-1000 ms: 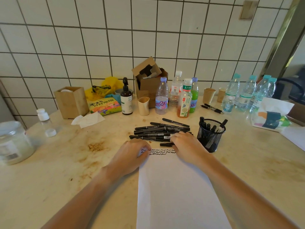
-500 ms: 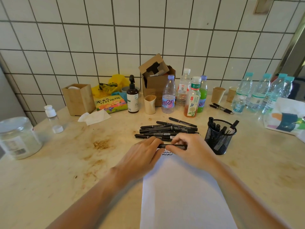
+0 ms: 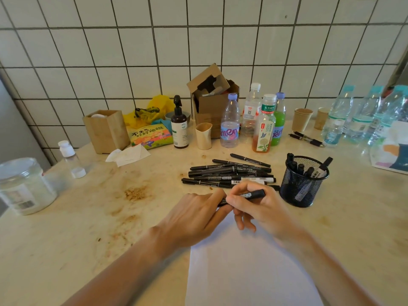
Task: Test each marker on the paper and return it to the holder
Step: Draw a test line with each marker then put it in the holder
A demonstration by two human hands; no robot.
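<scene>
Markers (image 3: 297,167) upright in mesh holder (image 3: 303,188)

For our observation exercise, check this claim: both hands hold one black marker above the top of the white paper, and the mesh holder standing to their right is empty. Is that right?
Not quite. The head view shows the mesh holder already has several markers standing in it. The rest holds: the left hand and right hand both grip one black marker above the top of the white paper, with the holder to their right.

black marker (image 3: 247,196), white paper (image 3: 249,268), black mesh holder (image 3: 302,186)
</scene>
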